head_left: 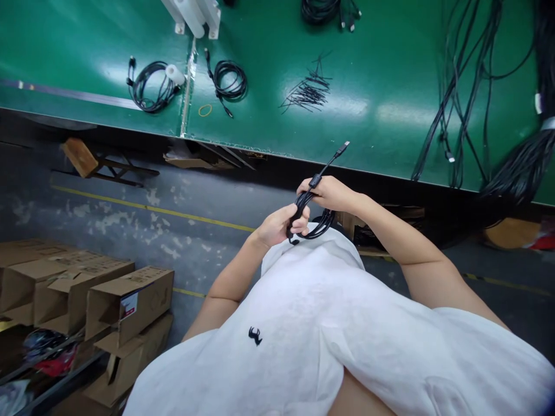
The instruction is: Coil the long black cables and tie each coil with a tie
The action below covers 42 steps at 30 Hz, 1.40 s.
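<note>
Both my hands hold a black cable (313, 222) coiled into a small loop just above my white shirt, in front of the green table (381, 110). My left hand (280, 224) is closed round the left side of the coil. My right hand (333, 192) pinches the cable near its ferrite bead, and the free end with its plug (342, 148) sticks up and to the right over the table's front edge.
On the table lie two coiled black cables (150, 86) (229, 81), a rubber band (205, 110), a pile of black ties (309, 92) and a mass of loose cables (477, 86) at right. Cardboard boxes (125, 300) stand on the floor at lower left.
</note>
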Available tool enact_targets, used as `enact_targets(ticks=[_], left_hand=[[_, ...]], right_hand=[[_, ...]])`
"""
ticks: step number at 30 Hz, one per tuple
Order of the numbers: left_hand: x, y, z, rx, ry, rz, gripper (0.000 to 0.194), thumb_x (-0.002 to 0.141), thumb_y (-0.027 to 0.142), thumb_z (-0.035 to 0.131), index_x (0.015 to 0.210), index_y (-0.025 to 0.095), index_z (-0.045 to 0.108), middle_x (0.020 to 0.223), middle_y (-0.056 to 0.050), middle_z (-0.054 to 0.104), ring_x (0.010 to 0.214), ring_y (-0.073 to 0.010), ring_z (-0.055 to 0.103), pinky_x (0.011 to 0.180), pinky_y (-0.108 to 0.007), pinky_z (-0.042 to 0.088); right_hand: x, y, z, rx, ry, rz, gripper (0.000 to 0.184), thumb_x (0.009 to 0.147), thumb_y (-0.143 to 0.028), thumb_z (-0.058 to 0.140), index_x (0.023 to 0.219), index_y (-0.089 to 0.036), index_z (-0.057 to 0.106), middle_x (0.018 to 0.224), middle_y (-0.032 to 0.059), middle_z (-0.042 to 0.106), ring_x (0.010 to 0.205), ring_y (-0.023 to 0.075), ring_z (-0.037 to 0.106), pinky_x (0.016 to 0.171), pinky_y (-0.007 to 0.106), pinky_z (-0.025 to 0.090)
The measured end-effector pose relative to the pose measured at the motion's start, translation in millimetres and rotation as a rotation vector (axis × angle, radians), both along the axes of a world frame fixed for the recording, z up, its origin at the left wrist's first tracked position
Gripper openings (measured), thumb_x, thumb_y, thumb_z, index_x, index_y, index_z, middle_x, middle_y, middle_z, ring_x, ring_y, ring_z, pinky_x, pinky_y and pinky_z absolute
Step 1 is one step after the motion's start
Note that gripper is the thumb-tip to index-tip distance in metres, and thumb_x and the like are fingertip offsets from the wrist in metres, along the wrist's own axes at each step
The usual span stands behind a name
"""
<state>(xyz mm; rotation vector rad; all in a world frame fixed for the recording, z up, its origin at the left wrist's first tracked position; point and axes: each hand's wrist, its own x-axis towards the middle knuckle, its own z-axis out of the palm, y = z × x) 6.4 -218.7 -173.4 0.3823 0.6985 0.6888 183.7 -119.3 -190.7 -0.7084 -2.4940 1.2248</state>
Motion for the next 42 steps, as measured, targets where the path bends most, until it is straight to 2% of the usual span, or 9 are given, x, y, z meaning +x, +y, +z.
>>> enact_targets(ticks=[7, 11, 15, 19, 24, 28, 31, 36, 42], left_hand=[[-12.2, 9.2, -11.9, 0.185, 0.119, -0.150, 0.034, 0.085, 0.049, 0.064, 0.088, 0.015, 0.056, 0.062, 0.004, 0.043, 0.055, -0.0083, 0.041, 0.060, -0.025, 0.042], [-3.6, 17.2, -22.5, 0.309, 0.229, -0.204, 0.037, 0.088, 0.053, 0.057, 0.081, 0.018, 0.048, 0.062, 0.004, 0.048, 0.055, -0.0094, 0.047, 0.059, -0.026, 0.043], [2.9, 21.9, -24.9, 0.188, 0.424, -0.124, 0.036, 0.089, 0.052, 0.054, 0.077, 0.018, 0.047, 0.059, 0.005, 0.045, 0.049, -0.0076, 0.041, 0.051, -0.023, 0.038], [8.5, 29.2, -16.7, 0.022, 0.546, 0.088, 0.038, 0.085, 0.052, 0.059, 0.073, 0.018, 0.048, 0.054, 0.006, 0.041, 0.047, -0.0072, 0.037, 0.046, -0.021, 0.033], [17.6, 49.8, -6.5, -0.150, 0.603, 0.384, 0.041, 0.087, 0.053, 0.057, 0.068, 0.019, 0.044, 0.054, 0.008, 0.032, 0.045, -0.0063, 0.032, 0.046, -0.020, 0.036], [29.9, 60.1, -3.5, -0.208, 0.660, 0.483, 0.040, 0.090, 0.052, 0.054, 0.069, 0.019, 0.045, 0.055, 0.007, 0.033, 0.047, -0.0073, 0.035, 0.048, -0.021, 0.038], [38.6, 64.1, 0.0, -0.256, 0.714, 0.521, 0.038, 0.091, 0.052, 0.052, 0.072, 0.019, 0.047, 0.055, 0.007, 0.033, 0.049, -0.0076, 0.036, 0.049, -0.021, 0.039], [43.8, 75.1, -1.3, -0.323, 0.744, 0.598, 0.034, 0.089, 0.047, 0.056, 0.072, 0.019, 0.046, 0.055, 0.008, 0.033, 0.048, -0.0068, 0.033, 0.048, -0.019, 0.037], [41.0, 98.4, -13.3, -0.172, 0.717, 0.533, 0.032, 0.090, 0.044, 0.054, 0.074, 0.020, 0.043, 0.057, 0.008, 0.032, 0.049, -0.0067, 0.033, 0.049, -0.020, 0.036]], right_hand=[[9.7, 5.0, 5.6, -0.565, 0.198, -0.044, 0.034, 0.084, -0.044, 0.062, 0.103, -0.017, 0.068, 0.102, 0.0050, 0.069, 0.094, 0.0190, 0.062, 0.086, 0.030, 0.046], [3.4, 3.3, -4.3, -0.655, 0.213, -0.295, 0.039, 0.085, -0.054, 0.059, 0.083, -0.016, 0.067, 0.082, 0.0031, 0.067, 0.078, 0.0159, 0.061, 0.078, 0.028, 0.046], [11.1, 21.8, -22.6, -0.688, 0.200, -0.194, 0.038, 0.083, -0.053, 0.063, 0.094, -0.018, 0.069, 0.094, 0.0040, 0.069, 0.088, 0.0174, 0.062, 0.084, 0.029, 0.047], [42.6, 85.5, -65.0, -0.575, 0.017, -0.140, 0.029, 0.080, -0.044, 0.066, 0.091, -0.018, 0.070, 0.099, 0.0050, 0.070, 0.095, 0.0196, 0.061, 0.091, 0.034, 0.045], [61.4, 217.1, -147.7, -0.181, -0.310, -0.630, 0.016, 0.088, -0.028, 0.052, 0.081, -0.017, 0.061, 0.081, 0.0044, 0.063, 0.082, 0.0174, 0.058, 0.085, 0.035, 0.047], [37.5, 302.1, -208.4, 0.072, -0.333, -0.602, 0.015, 0.091, -0.032, 0.052, 0.092, -0.018, 0.057, 0.096, 0.0070, 0.059, 0.093, 0.0192, 0.056, 0.093, 0.043, 0.046], [19.3, 324.6, -232.8, 0.058, -0.361, -0.546, 0.017, 0.092, -0.033, 0.052, 0.086, -0.018, 0.055, 0.095, 0.0080, 0.056, 0.096, 0.0213, 0.055, 0.095, 0.048, 0.045], [24.8, 319.5, -219.2, 0.029, -0.420, -0.533, 0.015, 0.089, -0.023, 0.055, 0.075, -0.019, 0.051, 0.090, 0.0068, 0.054, 0.090, 0.0206, 0.055, 0.094, 0.047, 0.045], [51.8, 279.2, -149.9, -0.168, -0.262, -0.587, 0.009, 0.088, -0.025, 0.055, 0.087, -0.017, 0.057, 0.076, 0.0011, 0.057, 0.072, 0.0124, 0.051, 0.079, 0.032, 0.046]])
